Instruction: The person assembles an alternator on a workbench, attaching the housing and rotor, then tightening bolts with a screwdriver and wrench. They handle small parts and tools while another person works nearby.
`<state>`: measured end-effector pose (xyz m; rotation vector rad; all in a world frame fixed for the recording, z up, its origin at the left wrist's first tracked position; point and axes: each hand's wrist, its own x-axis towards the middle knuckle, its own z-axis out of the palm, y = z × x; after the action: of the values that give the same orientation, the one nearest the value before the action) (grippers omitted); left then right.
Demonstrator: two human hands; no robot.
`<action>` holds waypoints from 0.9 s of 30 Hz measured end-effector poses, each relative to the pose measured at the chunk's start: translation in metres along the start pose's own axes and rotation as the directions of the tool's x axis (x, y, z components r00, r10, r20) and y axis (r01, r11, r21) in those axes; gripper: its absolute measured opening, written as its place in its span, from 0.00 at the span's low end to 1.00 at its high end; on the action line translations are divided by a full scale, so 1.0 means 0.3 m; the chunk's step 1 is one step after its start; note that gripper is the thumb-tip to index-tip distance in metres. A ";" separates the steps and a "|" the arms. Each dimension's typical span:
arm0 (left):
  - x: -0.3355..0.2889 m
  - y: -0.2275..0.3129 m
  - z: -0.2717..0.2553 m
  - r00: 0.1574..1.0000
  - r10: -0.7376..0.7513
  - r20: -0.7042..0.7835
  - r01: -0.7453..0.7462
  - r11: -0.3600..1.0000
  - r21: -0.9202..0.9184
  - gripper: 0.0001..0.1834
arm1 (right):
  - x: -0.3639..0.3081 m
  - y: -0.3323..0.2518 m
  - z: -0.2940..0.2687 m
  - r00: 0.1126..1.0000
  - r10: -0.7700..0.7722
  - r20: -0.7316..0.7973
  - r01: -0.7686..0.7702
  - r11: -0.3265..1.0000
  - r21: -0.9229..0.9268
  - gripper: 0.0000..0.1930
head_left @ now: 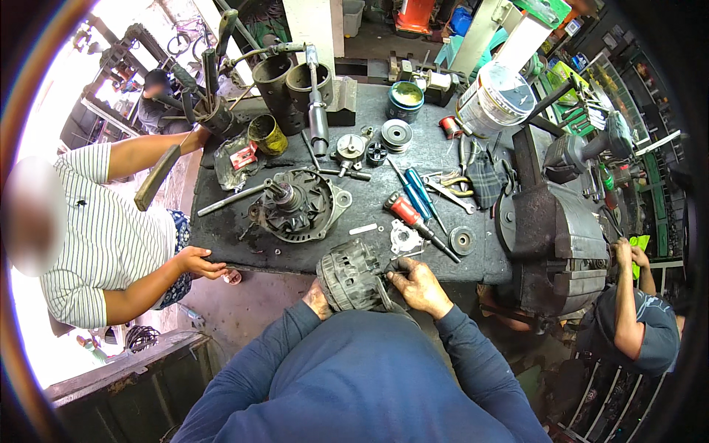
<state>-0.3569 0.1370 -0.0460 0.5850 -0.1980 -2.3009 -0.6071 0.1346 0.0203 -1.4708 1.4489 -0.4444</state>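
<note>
An alternator (348,275) with a grey, slotted metal housing is held close against my body at the table's near edge. My left hand (316,300) grips it from the left, with most of its fingers hidden behind the housing. On the other side, my right hand (424,288) has thumb and fingers closed at the alternator's right end, on some small part I cannot make out. Just beyond lie a red and black air ratchet (408,213), a thin metal plate with cutouts (405,237) and a small pulley (463,240).
A larger opened alternator half (299,207) lies on the dark workbench (221,247). Screwdrivers (422,193), a wrench (450,198) and a white bucket (493,103) are farther right. A person in a striped shirt (81,244) stands left; another person (635,317) works at right.
</note>
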 end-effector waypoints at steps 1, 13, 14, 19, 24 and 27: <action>-0.010 -0.004 0.007 0.998 -0.008 -0.056 0.008 1.000 0.002 0.29 | -0.001 0.007 0.003 1.000 -0.022 -0.009 0.023 1.000 0.022 0.13; 0.055 0.001 -0.085 0.979 0.143 0.145 -0.203 0.669 0.715 0.28 | -0.008 0.062 0.014 0.997 0.013 -0.076 -0.010 0.999 0.042 0.16; 0.055 -0.005 -0.096 0.956 0.174 0.237 -0.292 0.469 0.833 0.28 | -0.007 0.062 0.012 0.997 0.019 -0.069 -0.016 0.999 0.050 0.16; 0.055 -0.012 -0.110 0.958 0.157 0.239 -0.285 0.449 0.847 0.29 | -0.002 0.056 0.014 0.999 0.017 -0.051 -0.014 0.999 0.042 0.17; 0.063 0.001 -0.063 0.951 0.129 0.281 -0.309 0.349 0.885 0.29 | -0.001 0.047 -0.001 0.997 0.066 -0.027 -0.065 0.997 0.047 0.18; 0.071 0.015 -0.032 0.964 0.093 0.251 -0.267 0.319 0.909 0.29 | 0.001 0.040 -0.012 0.994 0.111 0.025 -0.112 0.992 0.059 0.18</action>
<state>-0.3627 0.1192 -0.0605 0.8652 -1.7038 -1.7767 -0.6165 0.1352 0.0121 -1.3357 1.4797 -0.3994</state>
